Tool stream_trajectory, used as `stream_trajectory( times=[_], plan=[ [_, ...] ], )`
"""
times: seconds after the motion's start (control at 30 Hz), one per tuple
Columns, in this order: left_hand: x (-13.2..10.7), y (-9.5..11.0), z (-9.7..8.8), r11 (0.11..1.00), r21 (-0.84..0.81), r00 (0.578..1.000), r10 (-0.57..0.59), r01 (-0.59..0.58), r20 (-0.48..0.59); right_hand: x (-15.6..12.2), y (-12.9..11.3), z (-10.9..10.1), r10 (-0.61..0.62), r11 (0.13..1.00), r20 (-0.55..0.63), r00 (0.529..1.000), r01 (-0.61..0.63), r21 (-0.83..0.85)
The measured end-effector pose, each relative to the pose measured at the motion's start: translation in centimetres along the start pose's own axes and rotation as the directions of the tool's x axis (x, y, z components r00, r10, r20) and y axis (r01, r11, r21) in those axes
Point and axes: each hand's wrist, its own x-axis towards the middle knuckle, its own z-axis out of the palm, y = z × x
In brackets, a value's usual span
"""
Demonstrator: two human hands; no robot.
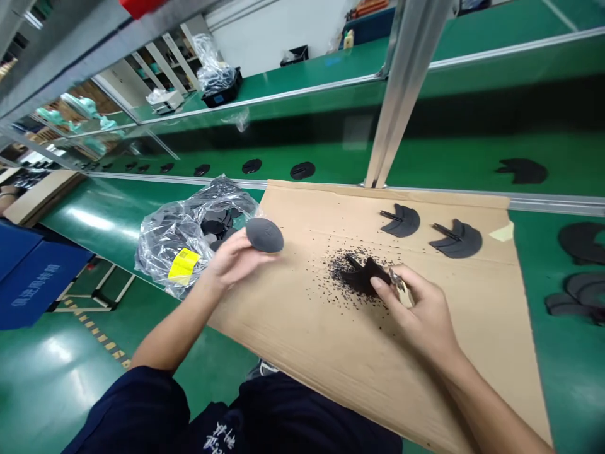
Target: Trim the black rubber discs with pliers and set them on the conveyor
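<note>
My left hand [236,261] grips a flat, round black disc [265,236] by its edge, just right of a clear plastic bag [165,230] with more black pieces inside. Over the cardboard sheet [302,328], my right hand [423,309] is closed, its thumb on a dark notched plastic piece [362,275]. The same hand also holds a small tool [403,291] with metal and a pale handle; its exact kind is partly hidden by the fingers. Black crumbs [347,293] lie scattered under the notched piece.
Two black part-discs with stems [401,221] lie at the back right of the cardboard. Beyond a metal rail [326,185], several black discs [302,170] sit on a green belt. An upright metal post [401,94] rises behind. More black pieces [583,296] lie at far right.
</note>
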Motion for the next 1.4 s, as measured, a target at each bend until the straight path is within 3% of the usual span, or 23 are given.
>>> stream_trajectory(
  times=[0.1, 0.2, 0.27, 0.33, 0.43, 0.53, 0.63, 0.87, 1.0, 1.1, 1.27, 1.4],
  plan=[
    [0.4, -1.6, 4.2, 0.964, -0.202, 0.984, -0.160, 0.173, 0.081, 0.1, 0.0, 0.0, 0.076, 0.994, -0.015, 0.997, -0.074, 0.086],
    [0.9, -2.7, 7.2, 0.955, -0.200, 0.966, -0.184, 0.220, 0.183, 0.2, 0.3, -0.1, 0.149, 0.977, -0.006, 0.989, -0.146, 0.153],
    [0.9, -3.1, 8.6, 0.984, -0.122, 0.972, -0.100, 0.128, 0.214, 0.2, 0.3, -0.1, 0.196, 0.961, 0.028, 0.980, -0.198, 0.195],
    [0.8, -3.2, 9.6, 0.999, -0.033, 0.975, 0.047, -0.041, 0.216, 0.1, 0.2, -0.1, 0.237, 0.935, 0.095, 0.967, -0.254, 0.247],
    [0.5, -3.0, 10.7, 0.938, 0.155, 0.936, 0.271, -0.309, 0.223, -0.1, -0.1, 0.0, 0.268, 0.880, 0.230, 0.935, -0.335, 0.336],
    [0.4, -3.0, 11.2, 0.840, 0.325, 0.896, 0.366, -0.435, 0.253, -0.3, -0.4, 0.1, 0.295, 0.821, 0.306, 0.905, -0.404, 0.403],
    [0.5, -3.4, 11.4, 0.787, 0.374, 0.868, 0.404, -0.491, 0.289, -0.3, -0.4, 0.2, 0.300, 0.797, 0.323, 0.898, -0.422, 0.432],
    [0.6, -4.1, 11.3, 0.566, 0.464, 0.729, 0.585, -0.681, 0.357, -0.2, 0.1, 0.4, 0.308, 0.841, 0.301, 0.903, -0.406, 0.357],
    [0.5, -4.1, 11.3, 0.478, 0.518, 0.687, 0.634, -0.709, 0.355, -0.4, 0.2, 0.5, 0.319, 0.846, 0.325, 0.890, -0.422, 0.326],
    [0.4, -4.3, 11.6, 0.480, 0.519, 0.690, 0.631, -0.707, 0.356, -0.4, 0.1, 0.6, 0.300, 0.847, 0.314, 0.901, -0.403, 0.347],
    [0.3, -4.8, 11.9, 0.597, 0.468, 0.755, 0.569, -0.652, 0.326, -0.4, 0.0, 0.8, 0.307, 0.842, 0.286, 0.908, -0.399, 0.362],
    [0.1, -5.1, 12.1, 0.633, 0.438, 0.768, 0.564, -0.638, 0.304, -0.7, 0.1, 1.2, 0.315, 0.846, 0.247, 0.916, -0.389, 0.364]
  ],
)
